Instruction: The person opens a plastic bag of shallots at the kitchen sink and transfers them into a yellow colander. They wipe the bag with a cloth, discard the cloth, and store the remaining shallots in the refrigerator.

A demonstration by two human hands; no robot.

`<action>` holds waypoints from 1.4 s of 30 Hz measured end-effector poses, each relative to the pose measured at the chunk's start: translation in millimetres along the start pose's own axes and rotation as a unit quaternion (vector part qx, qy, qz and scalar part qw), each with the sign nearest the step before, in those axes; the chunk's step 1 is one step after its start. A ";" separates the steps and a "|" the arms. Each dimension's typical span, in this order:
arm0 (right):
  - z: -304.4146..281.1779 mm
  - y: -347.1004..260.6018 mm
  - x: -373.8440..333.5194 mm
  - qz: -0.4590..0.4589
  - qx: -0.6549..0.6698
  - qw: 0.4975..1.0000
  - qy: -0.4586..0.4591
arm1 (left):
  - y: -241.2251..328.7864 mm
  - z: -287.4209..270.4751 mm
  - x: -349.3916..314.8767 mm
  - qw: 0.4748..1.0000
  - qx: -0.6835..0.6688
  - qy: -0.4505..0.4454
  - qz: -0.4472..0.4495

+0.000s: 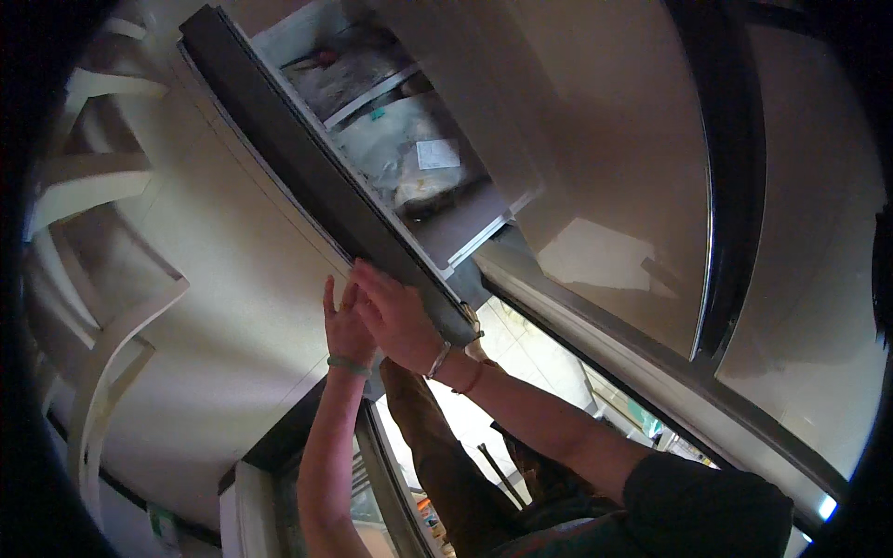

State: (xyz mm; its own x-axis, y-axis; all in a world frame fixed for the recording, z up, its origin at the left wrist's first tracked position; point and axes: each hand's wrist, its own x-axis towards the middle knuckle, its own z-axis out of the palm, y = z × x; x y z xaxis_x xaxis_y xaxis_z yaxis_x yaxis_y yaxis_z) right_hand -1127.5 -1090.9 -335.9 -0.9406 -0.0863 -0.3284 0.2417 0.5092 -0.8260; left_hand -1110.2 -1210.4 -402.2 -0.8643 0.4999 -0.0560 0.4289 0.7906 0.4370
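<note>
My left hand (350, 331), with a green band at the wrist, is raised beside the dark front edge of a pulled-out drawer (279, 139). One of its fingers stands out straight; the others are partly covered by my right hand (402, 319). That hand overlaps the left one, its fingers stretched toward the drawer front, and a bracelet and a thin band circle its wrist. I cannot tell whether the fingertips touch the drawer edge. Nothing shows in either hand. Inside the drawer lie clear plastic bags (386, 139), one with a white label (438, 154).
A pale divider (370, 97) splits the drawer. Glossy light cabinet doors (614, 121) with a dark curved strip (735, 177) rise at right. White curved chair-like frames (121, 344) stand at left. My legs (437, 465) and light floor tiles (530, 344) show below.
</note>
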 end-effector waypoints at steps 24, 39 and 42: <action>-4.9 -0.4 6.1 -0.030 -0.037 0.999 0.024 | 1.5 -8.4 12.4 0.998 0.011 -0.055 -0.006; -28.7 11.7 33.7 0.001 -0.048 0.996 0.080 | 19.4 19.7 53.3 1.000 0.007 -0.009 0.007; -43.4 19.1 37.1 0.012 -0.036 0.995 0.089 | 34.9 15.4 70.2 1.000 -0.023 -0.010 0.000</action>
State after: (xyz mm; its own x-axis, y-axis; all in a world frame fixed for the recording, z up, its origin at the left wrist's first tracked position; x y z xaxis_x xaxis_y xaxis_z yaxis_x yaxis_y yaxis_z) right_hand -1168.1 -1047.3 -344.0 -0.9639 0.0763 -0.2553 0.2522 0.5700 -0.7820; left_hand -1151.9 -1142.3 -404.7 -0.8587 0.5071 -0.0746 0.4154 0.7738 0.4782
